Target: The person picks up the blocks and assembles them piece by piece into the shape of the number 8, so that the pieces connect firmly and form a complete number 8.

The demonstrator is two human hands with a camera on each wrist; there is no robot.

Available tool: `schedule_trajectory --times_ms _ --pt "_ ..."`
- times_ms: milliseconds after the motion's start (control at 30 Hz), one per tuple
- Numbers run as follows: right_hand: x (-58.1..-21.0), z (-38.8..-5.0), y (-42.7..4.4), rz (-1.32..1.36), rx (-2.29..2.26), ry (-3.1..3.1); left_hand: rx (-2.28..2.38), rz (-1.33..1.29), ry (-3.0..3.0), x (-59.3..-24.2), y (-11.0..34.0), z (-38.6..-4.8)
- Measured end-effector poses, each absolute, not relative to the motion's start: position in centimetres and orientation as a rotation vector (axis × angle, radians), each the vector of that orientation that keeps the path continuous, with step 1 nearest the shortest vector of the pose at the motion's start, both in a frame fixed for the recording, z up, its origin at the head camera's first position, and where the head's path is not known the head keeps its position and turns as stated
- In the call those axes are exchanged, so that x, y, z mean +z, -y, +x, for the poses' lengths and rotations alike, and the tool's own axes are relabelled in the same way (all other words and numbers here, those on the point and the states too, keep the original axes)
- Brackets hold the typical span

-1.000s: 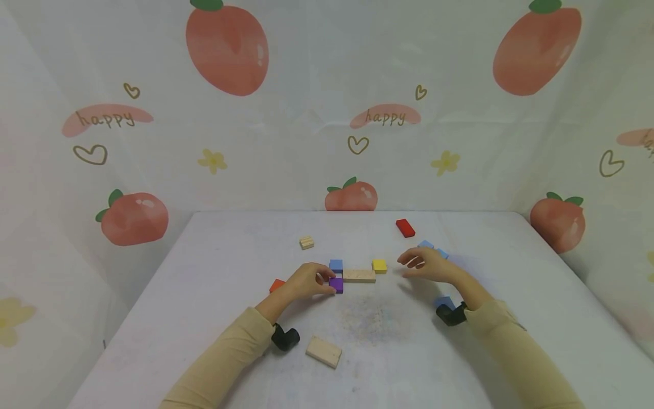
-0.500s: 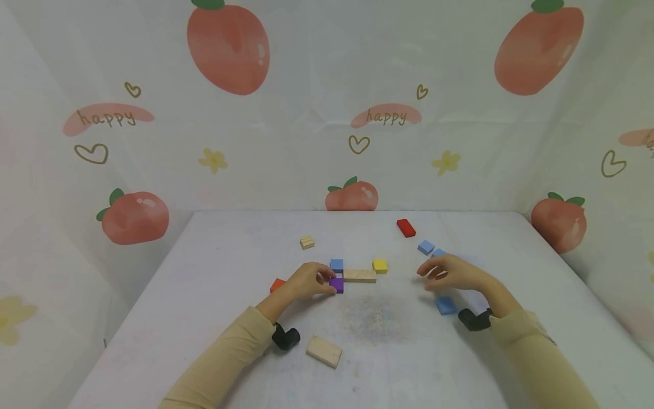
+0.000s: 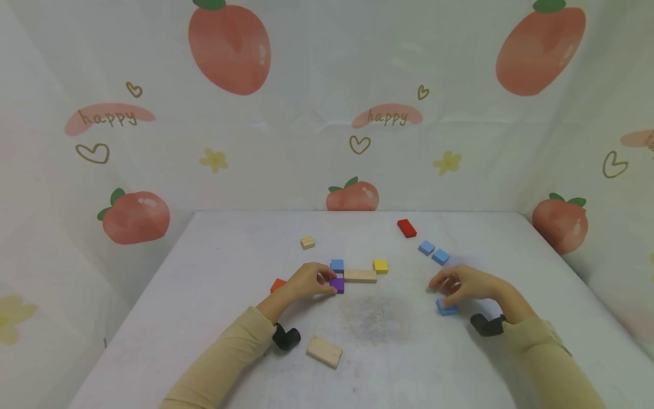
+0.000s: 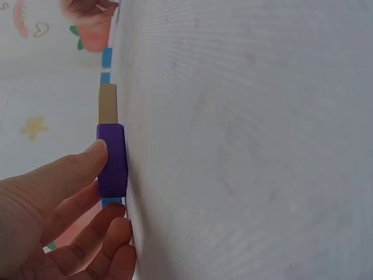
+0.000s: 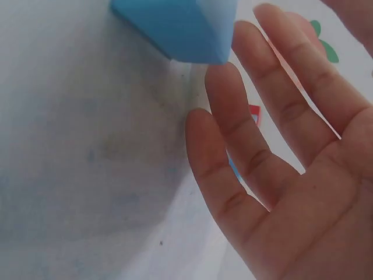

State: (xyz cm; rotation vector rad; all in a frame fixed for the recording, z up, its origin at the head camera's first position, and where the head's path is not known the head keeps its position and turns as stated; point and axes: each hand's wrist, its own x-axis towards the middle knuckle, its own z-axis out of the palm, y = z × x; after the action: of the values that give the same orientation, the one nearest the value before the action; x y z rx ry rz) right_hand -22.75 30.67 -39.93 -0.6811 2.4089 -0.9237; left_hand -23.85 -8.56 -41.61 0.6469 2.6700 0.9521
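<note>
My left hand (image 3: pixel 305 282) pinches a small purple block (image 3: pixel 338 286) at the table's middle, its thumb resting on the near side. In the left wrist view, that thumb lies against the purple block (image 4: pixel 112 157) while the other fingers curl loosely below. Just behind it is a blue block (image 3: pixel 336 265), and a long plain wooden block (image 3: pixel 360 276) adjoins on the right. My right hand (image 3: pixel 475 286) hovers over another blue block (image 3: pixel 444 310) at the right. In the right wrist view, its fingers reach out spread beside that blue block (image 5: pixel 180 26), with no grip on it.
A yellow block (image 3: pixel 380 266) sits behind the wooden block's right end. Two light-blue blocks (image 3: pixel 440 257) and a red block (image 3: pixel 406 228) lie back right. Small wooden pieces (image 3: pixel 307 242) stand at the back, an orange-red block (image 3: pixel 277 285) left, a wooden block (image 3: pixel 324 351) in front.
My right hand has moved right and toward me, from beside the yellow block to above the blue block, uncovering the two light-blue blocks. The left hand stays at the purple block.
</note>
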Motion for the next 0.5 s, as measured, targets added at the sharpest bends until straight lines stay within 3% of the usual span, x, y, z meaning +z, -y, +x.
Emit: schedule_trajectory --times_ms 500 --pt "-40.45 -22.36 -31.35 -0.791 -0.951 -2.314 0.959 0.660 -2.674 -41.55 8.60 -23.77"
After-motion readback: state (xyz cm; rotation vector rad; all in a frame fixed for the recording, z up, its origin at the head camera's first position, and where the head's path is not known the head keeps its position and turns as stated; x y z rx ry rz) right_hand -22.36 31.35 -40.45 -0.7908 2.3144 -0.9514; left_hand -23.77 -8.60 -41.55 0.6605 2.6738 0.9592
